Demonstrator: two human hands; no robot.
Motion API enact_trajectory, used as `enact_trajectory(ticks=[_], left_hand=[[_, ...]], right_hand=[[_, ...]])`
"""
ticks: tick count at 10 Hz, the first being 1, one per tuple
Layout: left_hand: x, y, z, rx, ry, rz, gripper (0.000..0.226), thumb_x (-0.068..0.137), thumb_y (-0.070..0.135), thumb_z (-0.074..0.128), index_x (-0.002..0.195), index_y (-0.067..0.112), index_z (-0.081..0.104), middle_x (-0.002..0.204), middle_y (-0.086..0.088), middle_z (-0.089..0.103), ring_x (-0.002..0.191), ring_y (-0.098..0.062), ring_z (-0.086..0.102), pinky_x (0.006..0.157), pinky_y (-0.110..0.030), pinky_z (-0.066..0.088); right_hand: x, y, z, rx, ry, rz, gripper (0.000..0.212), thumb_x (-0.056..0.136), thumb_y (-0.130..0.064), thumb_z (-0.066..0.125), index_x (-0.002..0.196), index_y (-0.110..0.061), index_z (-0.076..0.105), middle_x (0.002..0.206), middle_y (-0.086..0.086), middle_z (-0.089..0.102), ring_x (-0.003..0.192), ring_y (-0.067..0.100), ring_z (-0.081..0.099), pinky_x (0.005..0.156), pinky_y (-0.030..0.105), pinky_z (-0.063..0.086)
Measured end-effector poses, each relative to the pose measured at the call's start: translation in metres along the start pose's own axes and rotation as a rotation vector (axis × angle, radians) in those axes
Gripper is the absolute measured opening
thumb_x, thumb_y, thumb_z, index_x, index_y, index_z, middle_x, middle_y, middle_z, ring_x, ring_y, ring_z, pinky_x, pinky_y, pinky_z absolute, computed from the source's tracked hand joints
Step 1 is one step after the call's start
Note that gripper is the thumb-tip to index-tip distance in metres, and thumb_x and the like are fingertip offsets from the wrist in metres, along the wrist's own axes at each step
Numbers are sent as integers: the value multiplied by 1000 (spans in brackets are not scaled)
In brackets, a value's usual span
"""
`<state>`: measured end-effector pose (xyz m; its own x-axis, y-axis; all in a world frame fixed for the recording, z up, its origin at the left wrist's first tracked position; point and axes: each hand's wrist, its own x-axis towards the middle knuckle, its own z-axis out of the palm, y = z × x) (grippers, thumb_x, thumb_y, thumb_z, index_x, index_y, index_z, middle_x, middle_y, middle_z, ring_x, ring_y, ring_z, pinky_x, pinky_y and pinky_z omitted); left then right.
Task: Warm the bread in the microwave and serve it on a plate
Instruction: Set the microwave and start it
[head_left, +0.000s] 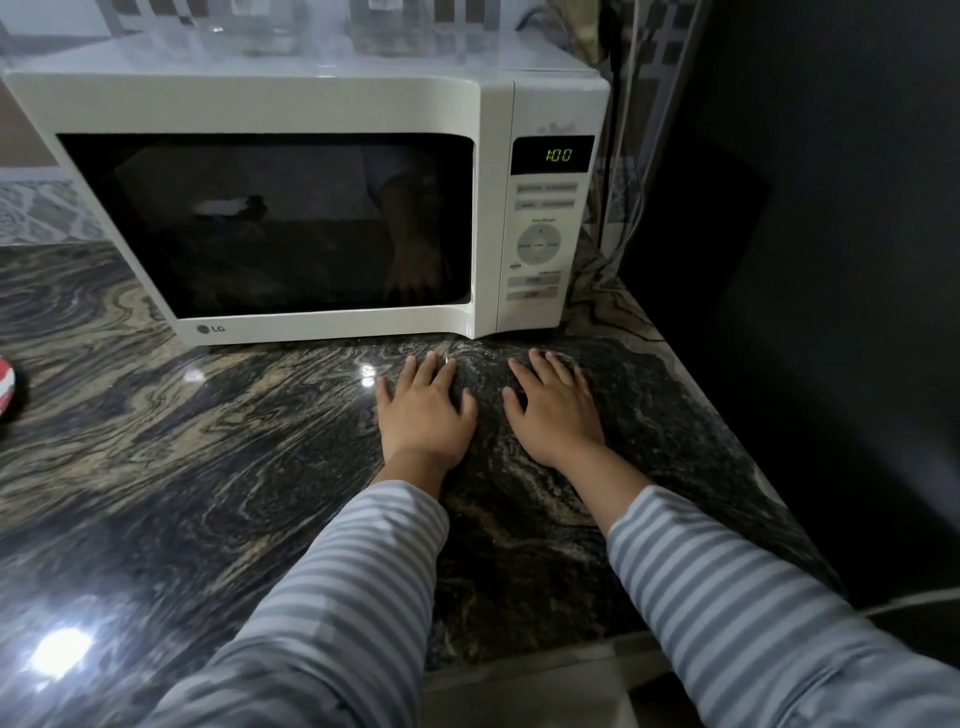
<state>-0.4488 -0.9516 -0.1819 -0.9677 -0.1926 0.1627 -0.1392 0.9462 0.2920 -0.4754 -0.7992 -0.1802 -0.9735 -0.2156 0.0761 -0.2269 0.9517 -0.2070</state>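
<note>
A white microwave (291, 104) stands at the back of the dark marbled counter (208, 467), its door shut. The green display (558, 155) reads 1:00, above the button panel (539, 244). The dark door window (270, 223) shows only reflections; I cannot tell what is inside. No bread or plate is in sight. My left hand (423, 408) lies flat on the counter just in front of the microwave, fingers spread. Beside it, my right hand (556, 408) rests flat the same way. Neither hand holds anything.
A red and white object (6, 387) pokes in at the left edge of the counter. A dark wall or appliance (805, 260) rises on the right, with cables (631, 171) behind the microwave. Clear containers (260, 26) stand on top of the microwave.
</note>
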Motion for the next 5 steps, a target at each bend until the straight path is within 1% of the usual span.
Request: enact_trajectory(ticks=[5], left_hand=[[-1, 1, -1, -20, 4, 0, 56, 93, 47, 35, 146, 29, 35, 157, 7, 24, 147, -15, 12, 118, -49, 3]], right_hand=[[-1, -1, 0, 10, -2, 1, 55, 101, -46, 24, 152, -27, 22, 161, -2, 12, 149, 17, 4, 121, 43, 2]])
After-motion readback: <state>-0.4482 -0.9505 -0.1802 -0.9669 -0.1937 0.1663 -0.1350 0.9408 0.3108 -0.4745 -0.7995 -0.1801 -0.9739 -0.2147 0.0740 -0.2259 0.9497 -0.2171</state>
